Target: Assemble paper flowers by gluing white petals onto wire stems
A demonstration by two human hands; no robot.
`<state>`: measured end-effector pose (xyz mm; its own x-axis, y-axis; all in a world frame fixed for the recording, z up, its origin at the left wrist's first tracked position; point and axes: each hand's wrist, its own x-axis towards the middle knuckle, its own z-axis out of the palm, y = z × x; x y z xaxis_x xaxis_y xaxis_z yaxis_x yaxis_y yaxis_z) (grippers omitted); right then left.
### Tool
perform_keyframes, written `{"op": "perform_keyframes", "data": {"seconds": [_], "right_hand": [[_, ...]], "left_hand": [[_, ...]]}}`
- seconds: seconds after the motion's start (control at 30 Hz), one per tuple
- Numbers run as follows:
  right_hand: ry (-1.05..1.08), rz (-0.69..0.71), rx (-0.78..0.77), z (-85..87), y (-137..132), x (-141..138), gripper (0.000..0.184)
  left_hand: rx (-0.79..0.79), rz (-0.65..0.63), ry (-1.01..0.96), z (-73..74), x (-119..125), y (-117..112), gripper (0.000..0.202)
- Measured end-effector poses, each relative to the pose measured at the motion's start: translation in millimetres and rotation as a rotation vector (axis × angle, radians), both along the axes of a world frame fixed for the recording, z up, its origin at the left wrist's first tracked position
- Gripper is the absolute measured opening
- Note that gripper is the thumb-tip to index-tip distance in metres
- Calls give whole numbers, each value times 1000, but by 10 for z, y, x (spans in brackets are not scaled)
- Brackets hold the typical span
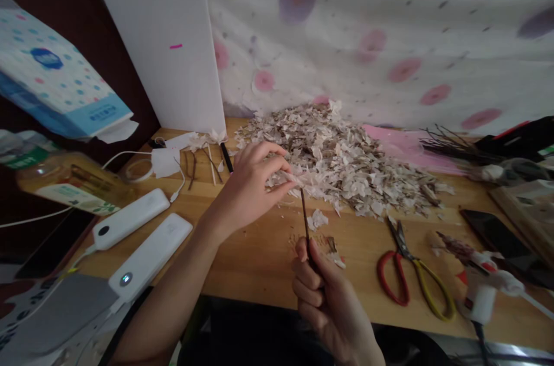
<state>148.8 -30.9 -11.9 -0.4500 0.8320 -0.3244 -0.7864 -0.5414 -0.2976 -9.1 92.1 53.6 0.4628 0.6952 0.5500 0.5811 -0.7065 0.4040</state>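
My right hand (322, 291) is closed around the lower part of a thin dark twig (304, 213), which points up and away from me. Near the twig's upper end, my left hand (259, 172) has its thumb and fingertips drawn together. Pale flakes lie behind those fingertips, so what they pinch is hard to make out. Just beyond both hands is a big heap of dry, papery whitish flakes (346, 164). A small loose clump of flakes (318, 219) rests on the wooden table (255, 262) beside the twig.
On the right lie scissors (402, 250) with red and yellow handles, a hot glue gun (480, 285), a dark phone (497, 239) and a bundle of dark twigs (450, 144). Two white power banks (149, 256), a bottle (73, 181) and a tissue pack (60, 71) are at left.
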Motion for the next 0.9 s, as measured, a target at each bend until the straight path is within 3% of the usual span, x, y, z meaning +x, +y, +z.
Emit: {"op": "perform_keyframes", "data": {"seconds": [0.53, 0.73, 0.9], "right_hand": [[-19, 39, -11, 31, -59, -15, 32], [-39, 15, -6, 57, -55, -33, 34], [-48, -41, -2, 52, -95, -68, 33]], "left_hand": [[1, 33, -100, -24, 42, -32, 14], [-44, -46, -142, -41, -28, -37, 13], [-119, -97, -159, 48, -161, -157, 7]]}}
